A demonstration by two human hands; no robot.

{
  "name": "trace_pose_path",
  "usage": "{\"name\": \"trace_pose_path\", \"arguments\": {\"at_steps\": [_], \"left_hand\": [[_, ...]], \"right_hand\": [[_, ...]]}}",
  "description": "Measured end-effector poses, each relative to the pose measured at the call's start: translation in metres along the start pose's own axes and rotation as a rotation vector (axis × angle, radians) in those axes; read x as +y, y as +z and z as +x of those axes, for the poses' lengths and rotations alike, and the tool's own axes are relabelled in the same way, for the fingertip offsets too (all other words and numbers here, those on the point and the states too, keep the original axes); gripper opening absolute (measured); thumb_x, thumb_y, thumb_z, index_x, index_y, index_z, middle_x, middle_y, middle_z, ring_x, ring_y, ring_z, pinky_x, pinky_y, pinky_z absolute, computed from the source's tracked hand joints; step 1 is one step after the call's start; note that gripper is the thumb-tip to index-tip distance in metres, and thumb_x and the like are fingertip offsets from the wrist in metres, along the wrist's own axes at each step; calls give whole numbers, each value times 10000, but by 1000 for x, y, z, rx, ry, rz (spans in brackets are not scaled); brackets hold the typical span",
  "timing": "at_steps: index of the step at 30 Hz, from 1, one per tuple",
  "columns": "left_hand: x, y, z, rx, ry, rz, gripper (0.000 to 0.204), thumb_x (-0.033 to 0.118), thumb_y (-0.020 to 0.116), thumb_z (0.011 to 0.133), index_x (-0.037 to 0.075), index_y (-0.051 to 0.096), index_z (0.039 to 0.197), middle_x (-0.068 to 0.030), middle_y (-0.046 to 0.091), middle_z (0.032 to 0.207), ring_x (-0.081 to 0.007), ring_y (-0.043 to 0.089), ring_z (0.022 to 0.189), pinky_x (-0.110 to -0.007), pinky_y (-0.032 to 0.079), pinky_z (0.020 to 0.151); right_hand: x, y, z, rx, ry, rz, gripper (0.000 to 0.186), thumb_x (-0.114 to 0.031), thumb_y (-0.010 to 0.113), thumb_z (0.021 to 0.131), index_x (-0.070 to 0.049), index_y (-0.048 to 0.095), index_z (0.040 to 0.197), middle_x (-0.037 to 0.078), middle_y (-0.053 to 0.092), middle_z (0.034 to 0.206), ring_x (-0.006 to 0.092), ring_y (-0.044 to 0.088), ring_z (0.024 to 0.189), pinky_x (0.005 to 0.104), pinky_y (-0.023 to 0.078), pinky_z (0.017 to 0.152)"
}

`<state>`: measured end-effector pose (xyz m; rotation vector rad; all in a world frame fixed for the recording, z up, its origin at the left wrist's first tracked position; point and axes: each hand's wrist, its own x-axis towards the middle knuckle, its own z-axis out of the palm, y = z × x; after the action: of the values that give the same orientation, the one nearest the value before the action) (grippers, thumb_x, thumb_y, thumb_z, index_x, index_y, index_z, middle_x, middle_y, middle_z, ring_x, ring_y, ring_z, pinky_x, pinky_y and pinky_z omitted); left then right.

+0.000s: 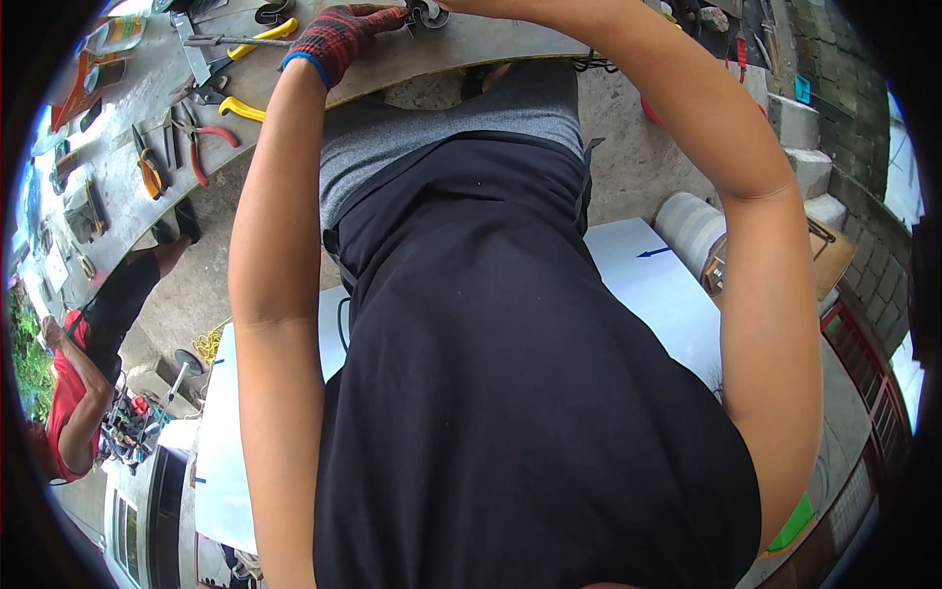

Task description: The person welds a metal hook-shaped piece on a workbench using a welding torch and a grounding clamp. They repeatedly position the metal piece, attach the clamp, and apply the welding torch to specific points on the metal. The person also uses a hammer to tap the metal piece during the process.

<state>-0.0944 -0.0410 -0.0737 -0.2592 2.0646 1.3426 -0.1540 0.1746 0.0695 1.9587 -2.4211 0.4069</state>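
My left hand [343, 41], in a red-and-black glove with a blue cuff, holds a small curled metal piece [427, 15] at the top edge on the grey metal workbench [530, 29]. My right arm reaches to the same piece; that hand [461, 5] is bare at the wrist, its fingers mostly cut off or hidden. Left of my gloved hand lie yellow-handled snips [257, 37], a dark coiled strip [275, 14], a metal rod [211, 41] and a flat steel bar [193, 54]. More yellow-handled snips [240, 108] are beside my left forearm.
Pliers [201, 147] and other tools line the bench's left part. A co-worker in a red top [74, 412] is at left. White boards [638, 265] with blue marks lie behind me. A striped roll [687, 231] and concrete steps [800, 137] are at right.
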Motion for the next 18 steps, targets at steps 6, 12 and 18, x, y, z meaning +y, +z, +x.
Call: {"name": "trace_pose_path", "arguments": {"at_steps": [6,12,18], "left_hand": [[-8,-1,4,6,-2,-16,480,520,738,922,158,776,1236,22,763,1167,-166,601,1057,-360,417,1044],[-12,-3,7,5,-5,-9,471,521,745,917,164,784,1223,6,757,1168,-174,596,1083,-369,410,1054],[-6,-2,4,6,-7,44,465,526,728,926,179,782,1231,-11,758,1160,-181,605,1069,-372,416,1045]], "right_hand": [[4,0,0,27,-25,32,76,-78,654,801,-22,705,791,154,708,847,342,718,860,433,572,772],[3,-5,-2,3,50,50,77,-51,642,802,-13,708,803,156,712,856,346,718,871,433,571,767],[0,-4,4,-41,21,-37,112,-92,646,818,-10,723,820,172,724,864,345,731,877,435,573,769]]}}
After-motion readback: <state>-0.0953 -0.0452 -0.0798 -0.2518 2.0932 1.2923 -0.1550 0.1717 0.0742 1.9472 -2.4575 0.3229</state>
